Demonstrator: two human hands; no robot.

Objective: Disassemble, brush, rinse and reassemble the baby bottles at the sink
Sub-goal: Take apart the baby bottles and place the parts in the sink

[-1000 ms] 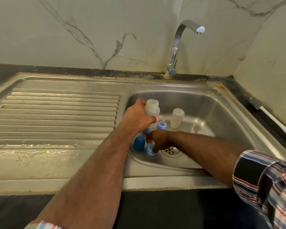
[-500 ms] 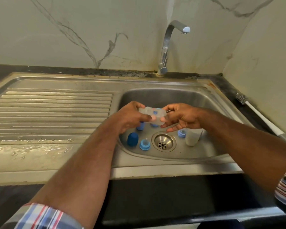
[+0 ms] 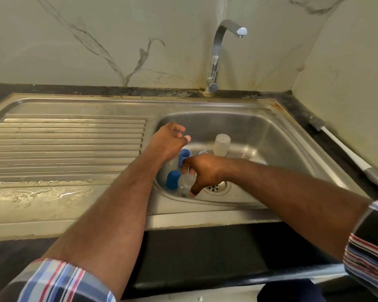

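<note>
In the steel sink basin, my right hand grips a clear bottle body, held low on the basin floor just left of the drain. A dark blue cap stands touching the bottle's left side. Behind them is a lighter blue cap. My left hand hovers above the basin's left edge, fingers loosely curled and holding nothing. A second clear bottle stands upright further back in the basin. Other small parts behind my right forearm are mostly hidden.
A chrome faucet rises behind the basin, with no water running. The ribbed drainboard lies to the left, wet along its front. A white-handled bottle brush lies on the dark counter at the right, by the wall.
Both hands held the clear bottle above the basin half a second ago. My left hand has let go and lifted away. My right hand has lowered the bottle beside the dark blue cap.
</note>
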